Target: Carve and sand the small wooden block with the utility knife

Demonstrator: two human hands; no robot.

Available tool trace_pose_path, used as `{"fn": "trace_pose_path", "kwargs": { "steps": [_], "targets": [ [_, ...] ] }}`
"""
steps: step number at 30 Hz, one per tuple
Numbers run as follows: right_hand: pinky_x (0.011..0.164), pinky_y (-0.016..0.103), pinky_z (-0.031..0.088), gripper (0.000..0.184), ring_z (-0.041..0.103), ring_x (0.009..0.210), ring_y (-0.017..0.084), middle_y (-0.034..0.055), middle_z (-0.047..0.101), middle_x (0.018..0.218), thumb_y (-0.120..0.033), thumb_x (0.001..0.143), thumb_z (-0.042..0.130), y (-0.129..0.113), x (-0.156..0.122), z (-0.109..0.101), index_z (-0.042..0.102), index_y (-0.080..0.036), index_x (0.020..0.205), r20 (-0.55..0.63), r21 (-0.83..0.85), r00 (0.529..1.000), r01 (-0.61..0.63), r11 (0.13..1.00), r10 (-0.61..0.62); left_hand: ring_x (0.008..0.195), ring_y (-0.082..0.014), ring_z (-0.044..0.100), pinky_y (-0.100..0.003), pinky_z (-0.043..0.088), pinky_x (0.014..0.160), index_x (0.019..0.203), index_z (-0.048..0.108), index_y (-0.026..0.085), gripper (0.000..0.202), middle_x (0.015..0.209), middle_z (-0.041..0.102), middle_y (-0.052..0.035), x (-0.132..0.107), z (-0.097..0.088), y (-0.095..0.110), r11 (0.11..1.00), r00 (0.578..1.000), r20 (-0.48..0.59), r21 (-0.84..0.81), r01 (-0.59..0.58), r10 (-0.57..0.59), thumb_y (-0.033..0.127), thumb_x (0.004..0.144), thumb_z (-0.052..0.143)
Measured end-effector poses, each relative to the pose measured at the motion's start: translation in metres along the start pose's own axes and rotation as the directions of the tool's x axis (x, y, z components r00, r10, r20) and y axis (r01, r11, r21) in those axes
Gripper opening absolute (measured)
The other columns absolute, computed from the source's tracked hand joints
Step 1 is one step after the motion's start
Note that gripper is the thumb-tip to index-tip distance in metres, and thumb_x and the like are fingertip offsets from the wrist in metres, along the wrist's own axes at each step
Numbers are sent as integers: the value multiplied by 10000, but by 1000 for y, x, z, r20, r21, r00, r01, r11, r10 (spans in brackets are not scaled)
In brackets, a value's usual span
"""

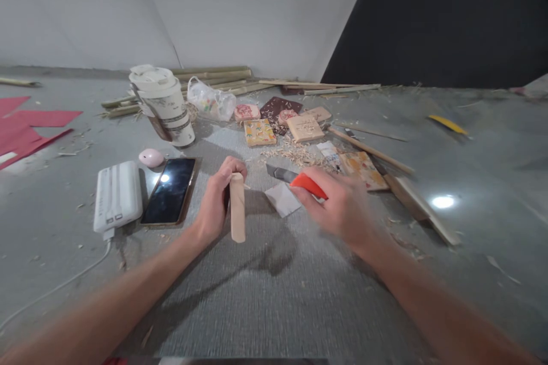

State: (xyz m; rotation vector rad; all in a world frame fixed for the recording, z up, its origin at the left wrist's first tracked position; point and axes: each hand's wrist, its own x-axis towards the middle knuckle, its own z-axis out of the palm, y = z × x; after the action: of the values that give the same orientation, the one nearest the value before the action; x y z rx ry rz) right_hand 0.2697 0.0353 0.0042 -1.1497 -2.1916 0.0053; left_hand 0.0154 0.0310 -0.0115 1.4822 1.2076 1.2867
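My left hand (216, 199) is closed around a pale wooden stick (237, 208), holding it upright over the grey mat. My right hand (342, 208) grips a knife with an orange handle (309, 185); its grey blade (280, 173) points left toward the stick, a short gap away. The right hand is slightly blurred. A small white paper scrap (282, 199) lies under the knife. Wood shavings (291, 154) are scattered just beyond both hands.
A smartphone (170, 191), a white power bank (117, 195) with cable and a pink round object (150, 157) lie left. A stack of paper cups (165, 105), a plastic bag (212, 102), painted wooden tiles (259, 132), bamboo sticks (214, 77) and wooden slats (422, 205) lie beyond and right.
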Motion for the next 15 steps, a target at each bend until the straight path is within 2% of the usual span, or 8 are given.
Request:
{"fn": "trace_pose_path", "kwargs": {
  "steps": [3, 6, 11, 15],
  "targets": [
    [630, 298, 368, 296, 655, 678, 155, -5, 739, 781, -450, 1127, 607, -1, -2, 2, 709, -228, 961, 31, 53, 999, 39, 998, -41, 839, -250, 475, -412, 478, 777, 818, 495, 255, 450, 865, 493, -49, -1, -1, -2, 1000, 1000, -3, 25, 3, -3, 592, 1067, 332],
    [616, 307, 347, 370, 605, 629, 151, 7, 723, 765, -498, 1144, 570, -2, -4, 4, 705, -216, 946, 40, 40, 997, 62, 997, -64, 818, -244, 465, -401, 461, 754, 829, 513, 255, 452, 853, 491, -44, -1, -2, -5, 999, 1000, -5, 49, 1, -1, 563, 1095, 317],
    [651, 299, 355, 384, 607, 654, 155, 11, 722, 774, -521, 1134, 563, 3, -5, 14, 711, -221, 945, 79, 60, 997, 1, 998, -6, 819, -248, 498, -396, 488, 760, 875, 526, 265, 576, 854, 528, -39, 0, -3, -12, 995, 1000, -25, 99, -8, 10, 741, 1080, 273],
    [679, 299, 348, 421, 651, 739, 186, 30, 751, 828, -576, 1120, 558, 11, -2, 24, 738, -229, 965, 191, 71, 977, -111, 991, 96, 801, -246, 531, -378, 502, 718, 881, 532, 268, 617, 825, 547, -32, 1, -2, -15, 997, 1000, -18, 79, 16, -14, 820, 1048, 312]
  ]
}}
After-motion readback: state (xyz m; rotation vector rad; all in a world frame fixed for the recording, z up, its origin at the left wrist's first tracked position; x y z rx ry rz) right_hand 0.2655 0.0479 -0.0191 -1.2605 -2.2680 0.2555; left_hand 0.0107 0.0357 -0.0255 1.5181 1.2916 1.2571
